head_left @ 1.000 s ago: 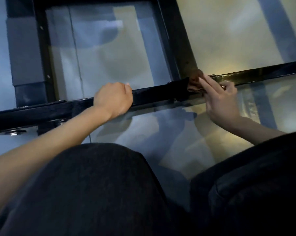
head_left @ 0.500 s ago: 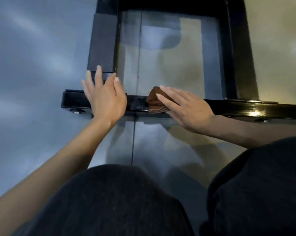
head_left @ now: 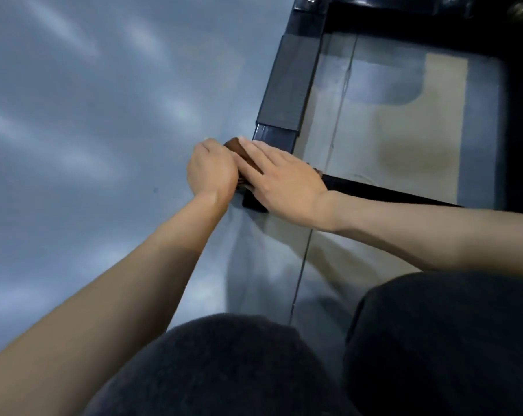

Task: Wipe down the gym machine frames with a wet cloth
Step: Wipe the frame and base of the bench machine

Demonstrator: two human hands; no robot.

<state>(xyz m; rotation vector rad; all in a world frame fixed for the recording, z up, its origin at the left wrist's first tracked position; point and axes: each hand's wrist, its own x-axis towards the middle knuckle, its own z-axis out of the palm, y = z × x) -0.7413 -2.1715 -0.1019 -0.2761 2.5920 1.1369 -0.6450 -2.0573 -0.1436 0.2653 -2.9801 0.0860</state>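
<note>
We are crouched over the black frame (head_left: pixel 398 192) of the machine, which lies low on the glossy grey floor (head_left: pixel 89 130); our dark-clothed knees (head_left: pixel 239 364) fill the bottom of the view. The brown cloth (head_left: pixel 245 156) sits on the corner of the frame, where the near bar meets the left bar with its matte black sleeve (head_left: pixel 287 85); only a small part of the cloth shows, between the two hands. Our right hand (head_left: pixel 284 184) lies flat on the cloth with its fingers straight and spread, pressing it onto the metal; its wrist crosses over the near bar. Our left hand (head_left: pixel 212 169) is just beside it, touching it, with its fingers curled down over the far edge of the corner; we cannot tell whether they are grasping the cloth or the frame, since the back of the hand hides them. Both forearms are bare; inside the frame the floor shows paler, yellowish reflections.
</note>
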